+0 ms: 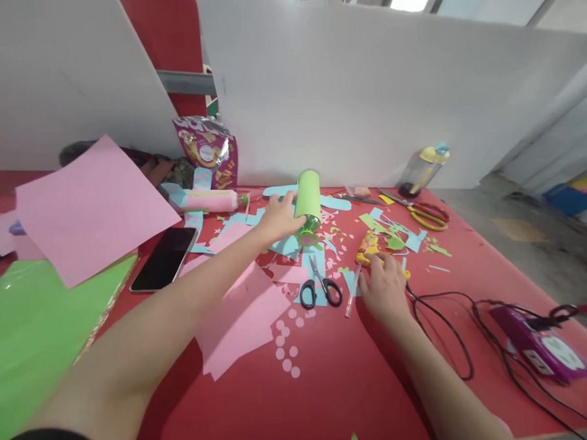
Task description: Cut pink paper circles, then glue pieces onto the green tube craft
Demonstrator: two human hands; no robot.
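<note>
My left hand (281, 217) reaches across the paper and grips a plastic bottle (309, 196) wrapped in light green paper. The bottle's bare green end points toward me. On the right, my right hand (384, 287) is curled over a yellow glue gun (369, 244), with a clear glue stick (354, 292) poking out and a black cord running off to the right. Between my hands lie black-handled scissors (320, 287), partly spread, on blue paper strips. Small pink paper circles (280, 340) are scattered below them.
Pink sheets (234, 320), a phone (163, 259) and a green sheet pack (45, 321) lie left. A pink-wrapped bottle (209, 201) and snack bag (210, 149) stand behind. Right are larger scissors (427, 215), a clear bottle (423, 170) and a purple power strip (542, 345) with cords.
</note>
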